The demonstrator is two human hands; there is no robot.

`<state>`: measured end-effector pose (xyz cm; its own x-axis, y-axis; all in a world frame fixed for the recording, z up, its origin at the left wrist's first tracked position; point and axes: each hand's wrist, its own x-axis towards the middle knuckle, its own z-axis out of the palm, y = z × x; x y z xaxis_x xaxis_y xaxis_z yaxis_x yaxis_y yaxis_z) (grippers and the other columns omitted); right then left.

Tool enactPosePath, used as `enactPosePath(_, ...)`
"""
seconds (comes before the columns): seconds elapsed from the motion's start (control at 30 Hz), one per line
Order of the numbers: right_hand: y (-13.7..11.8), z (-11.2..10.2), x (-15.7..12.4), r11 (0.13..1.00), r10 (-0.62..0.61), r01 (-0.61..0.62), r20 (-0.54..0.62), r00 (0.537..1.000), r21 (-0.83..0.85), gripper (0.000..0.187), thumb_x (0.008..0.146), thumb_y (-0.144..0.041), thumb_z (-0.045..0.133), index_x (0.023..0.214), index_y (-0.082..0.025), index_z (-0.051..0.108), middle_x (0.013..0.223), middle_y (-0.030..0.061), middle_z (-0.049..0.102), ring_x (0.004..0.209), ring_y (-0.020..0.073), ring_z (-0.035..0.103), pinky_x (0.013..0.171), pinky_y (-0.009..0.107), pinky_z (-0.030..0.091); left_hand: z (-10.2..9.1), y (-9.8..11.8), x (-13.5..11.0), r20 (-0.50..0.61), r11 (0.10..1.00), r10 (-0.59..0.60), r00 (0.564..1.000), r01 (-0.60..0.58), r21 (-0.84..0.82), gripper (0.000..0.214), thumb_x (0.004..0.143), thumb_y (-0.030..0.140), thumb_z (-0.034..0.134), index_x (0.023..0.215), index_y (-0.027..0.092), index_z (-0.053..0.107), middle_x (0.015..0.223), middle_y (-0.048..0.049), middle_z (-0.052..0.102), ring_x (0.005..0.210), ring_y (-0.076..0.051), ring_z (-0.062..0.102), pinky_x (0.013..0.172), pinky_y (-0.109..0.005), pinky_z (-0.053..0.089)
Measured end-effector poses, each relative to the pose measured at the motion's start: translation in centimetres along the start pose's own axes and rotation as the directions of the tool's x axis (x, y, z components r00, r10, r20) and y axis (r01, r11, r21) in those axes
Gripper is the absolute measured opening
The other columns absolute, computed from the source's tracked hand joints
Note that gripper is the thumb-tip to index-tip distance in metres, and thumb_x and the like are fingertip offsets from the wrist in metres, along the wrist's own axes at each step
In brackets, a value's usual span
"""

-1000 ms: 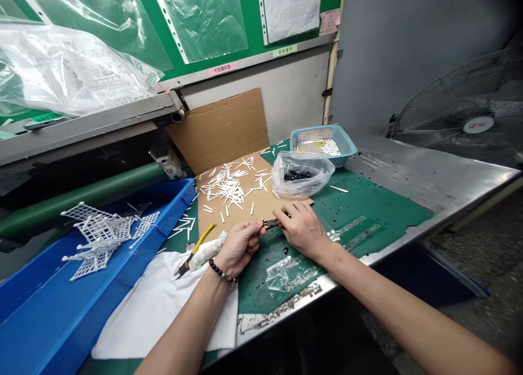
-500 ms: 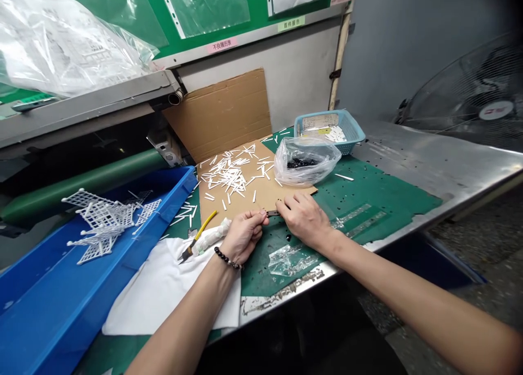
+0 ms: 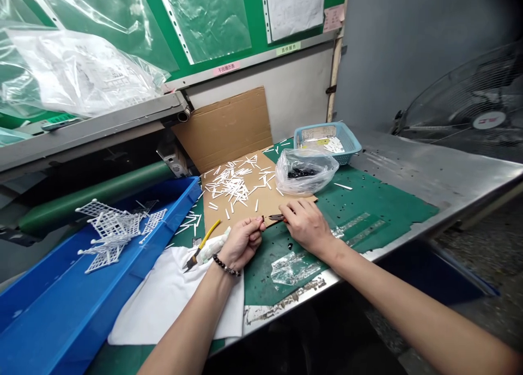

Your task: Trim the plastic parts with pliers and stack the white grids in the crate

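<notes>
My right hand (image 3: 307, 225) is wrapped round a pair of small cutters (image 3: 277, 217), whose dark jaws point left toward my other hand. Thumb and fingertips of my left hand (image 3: 243, 241) are pinched together on a tiny dark piece (image 3: 262, 218), too small to name. A short gap separates the jaws from that pinch. Both hands are above the front edge of a flat cardboard sheet (image 3: 216, 218). Behind them, a clear plastic bag (image 3: 286, 184) holds small black parts (image 3: 301, 173). Many thin white sticks (image 3: 235, 187) lie scattered on the cardboard.
Yellow-handled cutters (image 3: 201, 248) rest on a white cloth (image 3: 155, 304) at left. A blue tray (image 3: 53, 309) contains white plastic lattice pieces (image 3: 108, 228). At the back stands a light-blue basket (image 3: 348, 143). A fan (image 3: 486, 113) is at far right.
The cutters' jaws have come away from my left fingertips and a gap shows between them. The view has tilted upward a little, so everything sits lower.
</notes>
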<state>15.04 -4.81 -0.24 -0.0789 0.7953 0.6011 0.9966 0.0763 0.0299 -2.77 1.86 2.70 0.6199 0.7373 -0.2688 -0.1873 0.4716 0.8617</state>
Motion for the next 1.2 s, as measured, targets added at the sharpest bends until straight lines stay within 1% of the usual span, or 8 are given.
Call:
enactPosePath(0.3,-0.1,-0.3,0.2,0.999,-0.035,0.035,0.034,0.999,-0.012,0.018,0.092,-0.013,0.045,0.095,-0.017,0.062,0.086,0.0087,0.057,0.085,0.0242,0.044,0.077,0.035,0.028,0.0,-0.2,0.2,0.038,0.999,-0.026,0.999,0.024,0.046,0.026,0.066,0.026,0.08,0.07,0.009,0.061,0.067,0.0007,0.056,0.044,0.002,0.03,0.04,-0.012,0.023)
enactPosePath(0.67,-0.2,0.0,0.0,0.993,-0.079,0.083,0.045,0.996,-0.089,0.014,0.089,-0.012,0.051,0.081,-0.017,0.06,0.077,0.007,0.055,0.075,0.0231,0.041,0.069,0.036,0.025,0.5,-0.6,0.3,-0.006,0.996,-0.02,1.0,0.02,0.084,0.022,0.067,0.023,0.077,0.069,0.009,0.061,0.066,0.0002,0.056,0.045,0.001,0.029,0.04,-0.013,0.022)
enactPosePath(0.83,0.2,0.2,-0.1,1.0,0.004,-0.004,-0.01,1.0,-0.022,0.011,0.088,-0.013,0.054,0.08,-0.018,0.061,0.076,0.0055,0.055,0.076,0.0221,0.043,0.069,0.034,0.026,0.6,-0.3,0.2,-0.028,0.996,-0.056,0.998,0.054,-0.075,0.01,0.071,0.018,0.065,0.069,0.011,0.057,0.072,-0.0024,0.058,0.047,-0.002,0.034,0.044,-0.015,0.029)
enactPosePath(0.97,0.4,-0.1,0.0,0.998,0.068,-0.068,-0.033,0.997,0.015,0.012,0.088,-0.013,0.054,0.081,-0.018,0.062,0.076,0.0051,0.056,0.078,0.0216,0.044,0.07,0.033,0.027,0.5,0.0,0.0,0.044,0.988,-0.077,0.996,0.083,-0.133,0.006,0.064,0.014,0.058,0.07,0.013,0.056,0.074,-0.0024,0.057,0.048,-0.004,0.036,0.046,-0.018,0.03)
enactPosePath(1.03,0.4,-0.1,0.0,0.996,0.083,-0.082,-0.041,0.996,0.029,0.011,0.087,-0.014,0.054,0.081,-0.018,0.062,0.076,0.0052,0.056,0.079,0.0217,0.045,0.072,0.032,0.028,0.8,-0.1,-0.2,0.092,0.994,-0.097,0.991,0.102,-0.044,0.008,0.068,0.02,0.059,0.073,0.014,0.057,0.066,0.0012,0.052,0.046,-0.004,0.032,0.045,-0.018,0.025)
enactPosePath(1.1,0.5,0.0,0.0,0.995,0.096,-0.094,-0.051,0.994,0.038,0.008,0.087,-0.015,0.056,0.082,-0.018,0.062,0.078,0.0053,0.057,0.079,0.0219,0.045,0.073,0.032,0.029,1.3,-0.6,-0.3,0.084,0.982,-0.097,0.992,0.082,0.17,0.015,0.074,0.029,0.059,0.075,0.015,0.059,0.057,0.0052,0.042,0.044,-0.005,0.027,0.044,-0.019,0.019)
enactPosePath(1.13,0.5,0.1,0.0,0.994,0.102,-0.1,-0.056,0.993,0.039,0.007,0.086,-0.015,0.057,0.082,-0.018,0.062,0.078,0.0053,0.057,0.079,0.0219,0.045,0.073,0.032,0.029,1.7,-0.9,-0.4,0.064,0.945,-0.064,0.996,0.04,0.323,0.018,0.076,0.033,0.06,0.075,0.015,0.06,0.055,0.0059,0.039,0.044,-0.005,0.026,0.044,-0.02,0.019)
enactPosePath(1.2,0.6,0.2,0.0,0.993,0.111,-0.109,-0.061,0.992,0.037,0.007,0.086,-0.014,0.058,0.081,-0.018,0.061,0.079,0.0049,0.057,0.079,0.0219,0.045,0.073,0.033,0.029,2.3,-1.4,-0.6,0.055,0.766,0.058,0.997,-0.08,0.638,0.021,0.078,0.036,0.06,0.074,0.015,0.063,0.055,0.0046,0.043,0.048,-0.007,0.032,0.046,-0.021,0.022)
